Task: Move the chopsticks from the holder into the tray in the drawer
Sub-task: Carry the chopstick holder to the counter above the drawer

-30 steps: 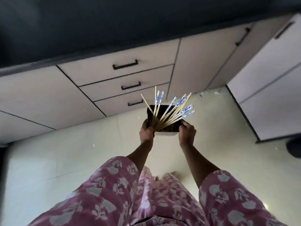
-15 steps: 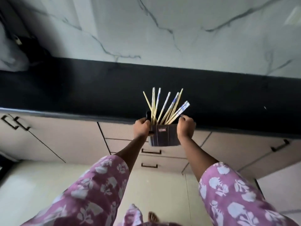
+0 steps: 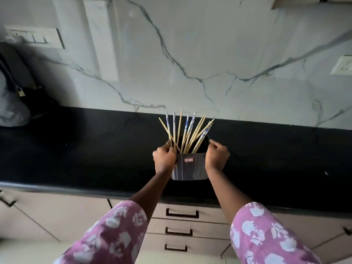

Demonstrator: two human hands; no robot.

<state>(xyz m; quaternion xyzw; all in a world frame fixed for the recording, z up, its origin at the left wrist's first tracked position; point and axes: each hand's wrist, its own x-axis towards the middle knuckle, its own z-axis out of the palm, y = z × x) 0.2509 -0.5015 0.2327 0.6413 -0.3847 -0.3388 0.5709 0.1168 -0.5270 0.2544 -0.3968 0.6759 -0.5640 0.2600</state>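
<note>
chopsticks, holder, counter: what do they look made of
Chopsticks: pale tan matte shafts, likely bamboo or wood; several tops carry a blue-and-white print. Holder: smooth grey wall with a soft sheen and thin vertical lines, metal or plastic, cannot tell which. Counter: black, flat, faintly glossy, probably polished stone.

A long black bench [image 3: 76, 149] runs from side to side. Behind it is a white wall [image 3: 209, 54] with thin grey lines on it, like cracks. A white switch plate [image 3: 34, 38] is on the wall at the left. A white plug socket [image 3: 342, 65] is at the far right. A black bag [image 3: 38, 100] with a little gold lock [image 3: 21, 91] sits on the bench at the left. Under the bench is a light cupboard door [image 3: 47, 216].
</note>
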